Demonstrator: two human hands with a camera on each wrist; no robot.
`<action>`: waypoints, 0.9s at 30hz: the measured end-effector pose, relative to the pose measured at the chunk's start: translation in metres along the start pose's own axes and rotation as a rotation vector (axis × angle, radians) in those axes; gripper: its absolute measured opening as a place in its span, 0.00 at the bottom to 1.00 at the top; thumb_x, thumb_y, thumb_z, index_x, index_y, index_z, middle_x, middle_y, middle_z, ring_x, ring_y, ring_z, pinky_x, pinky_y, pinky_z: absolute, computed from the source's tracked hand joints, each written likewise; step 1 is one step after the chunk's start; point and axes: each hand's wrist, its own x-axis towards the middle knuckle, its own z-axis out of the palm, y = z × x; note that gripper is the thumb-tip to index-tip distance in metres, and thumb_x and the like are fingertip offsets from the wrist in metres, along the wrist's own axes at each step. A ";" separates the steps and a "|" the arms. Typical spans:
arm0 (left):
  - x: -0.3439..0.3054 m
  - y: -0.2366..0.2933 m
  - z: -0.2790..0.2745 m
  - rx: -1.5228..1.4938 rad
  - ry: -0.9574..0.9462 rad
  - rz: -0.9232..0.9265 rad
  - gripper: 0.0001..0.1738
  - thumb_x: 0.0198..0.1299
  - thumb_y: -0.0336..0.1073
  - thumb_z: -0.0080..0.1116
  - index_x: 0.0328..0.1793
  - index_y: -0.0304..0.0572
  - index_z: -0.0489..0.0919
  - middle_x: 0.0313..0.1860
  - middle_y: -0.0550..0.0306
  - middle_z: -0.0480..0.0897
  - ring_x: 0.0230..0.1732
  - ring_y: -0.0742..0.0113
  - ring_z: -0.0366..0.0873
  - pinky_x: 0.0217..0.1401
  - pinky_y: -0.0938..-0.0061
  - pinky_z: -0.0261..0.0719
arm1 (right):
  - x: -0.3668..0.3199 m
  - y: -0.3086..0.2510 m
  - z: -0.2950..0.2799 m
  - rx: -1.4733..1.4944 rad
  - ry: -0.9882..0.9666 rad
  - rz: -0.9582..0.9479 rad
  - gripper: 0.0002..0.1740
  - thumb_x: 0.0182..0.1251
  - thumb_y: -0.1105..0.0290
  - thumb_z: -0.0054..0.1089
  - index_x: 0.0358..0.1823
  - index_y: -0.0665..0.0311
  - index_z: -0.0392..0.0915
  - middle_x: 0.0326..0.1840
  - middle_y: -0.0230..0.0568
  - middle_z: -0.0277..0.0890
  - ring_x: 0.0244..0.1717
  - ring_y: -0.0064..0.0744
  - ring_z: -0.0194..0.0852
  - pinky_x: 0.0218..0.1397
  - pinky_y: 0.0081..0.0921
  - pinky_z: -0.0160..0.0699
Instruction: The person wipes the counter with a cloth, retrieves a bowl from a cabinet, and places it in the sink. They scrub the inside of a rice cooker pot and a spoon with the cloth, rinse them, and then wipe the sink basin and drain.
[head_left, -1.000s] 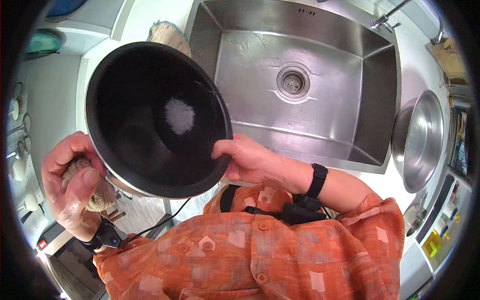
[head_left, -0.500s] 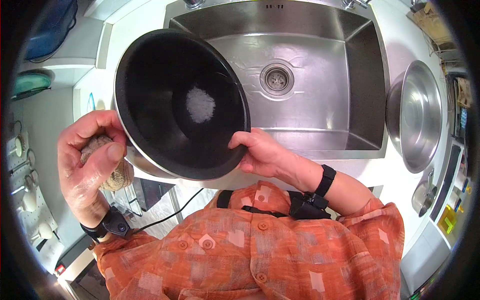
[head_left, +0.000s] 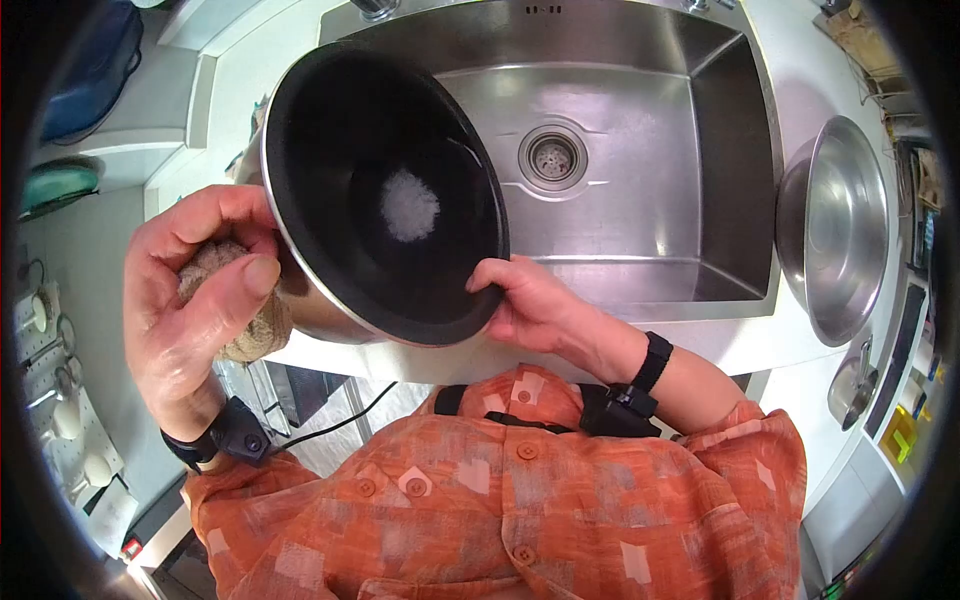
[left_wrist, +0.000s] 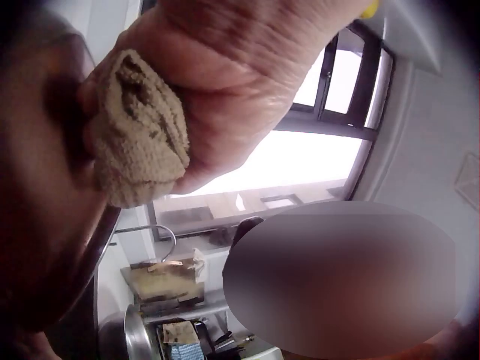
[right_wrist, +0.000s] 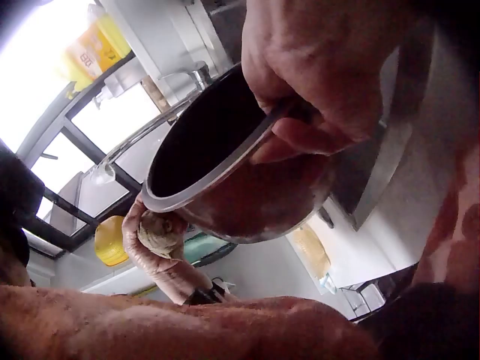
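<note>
A pot with a black inside [head_left: 345, 170] is tilted over the counter and the sink's left side; a whitish patch [head_left: 410, 205] shows on its inner bottom. My left hand [head_left: 165, 315] grips a bunched beige cloth [head_left: 262, 325], its fingertips at the pot's left rim. In the left wrist view the cloth [left_wrist: 142, 139] bulges from the curled left hand [left_wrist: 232, 90], beside the pot [left_wrist: 45, 172]. My right hand [head_left: 535, 308] pinches the rim's lower right, thumb inside; the right wrist view shows this hand [right_wrist: 322, 75] on the pot [right_wrist: 255, 199] from below.
The steel sink [head_left: 620, 235] with its drain [head_left: 553, 158] lies beyond and right of the pot. A steel basin [head_left: 845, 230] leans on the counter at the right. Utensils hang on a pegboard [head_left: 50, 370] at the far left; a blue container [head_left: 95, 70] sits above.
The pot has shifted right in the head view and its tilt has changed slightly. Both hands have kept their hold. The head view itself has shifted over the sink.
</note>
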 end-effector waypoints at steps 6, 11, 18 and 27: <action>0.017 -0.003 0.009 0.022 -0.017 0.000 0.17 0.45 0.29 0.59 0.43 0.29 0.77 0.28 0.60 0.76 0.30 0.74 0.73 0.35 0.84 0.69 | 0.006 -0.006 -0.009 0.014 0.056 -0.047 0.05 0.51 0.76 0.49 0.30 0.68 0.70 0.22 0.40 0.72 0.15 0.27 0.68 0.09 0.18 0.49; 0.034 -0.004 0.020 0.003 -0.079 -0.021 0.18 0.46 0.30 0.60 0.44 0.31 0.77 0.28 0.61 0.76 0.32 0.75 0.73 0.38 0.84 0.69 | 0.007 -0.012 -0.025 0.106 0.035 -0.011 0.02 0.51 0.76 0.50 0.27 0.66 0.68 0.20 0.37 0.69 0.14 0.25 0.64 0.11 0.17 0.49; 0.063 -0.008 0.039 -0.018 -0.158 0.027 0.16 0.48 0.27 0.57 0.45 0.32 0.77 0.29 0.63 0.76 0.32 0.77 0.72 0.39 0.85 0.69 | 0.010 -0.025 -0.033 0.181 0.053 -0.048 0.05 0.52 0.75 0.48 0.31 0.67 0.67 0.24 0.45 0.73 0.14 0.23 0.59 0.11 0.15 0.51; 0.081 -0.008 0.051 0.037 -0.208 0.082 0.16 0.49 0.27 0.56 0.46 0.31 0.77 0.30 0.64 0.75 0.31 0.80 0.70 0.38 0.86 0.69 | 0.015 -0.035 -0.035 0.234 -0.024 -0.074 0.16 0.53 0.74 0.45 0.45 0.72 0.66 0.37 0.72 0.71 0.12 0.17 0.58 0.13 0.07 0.61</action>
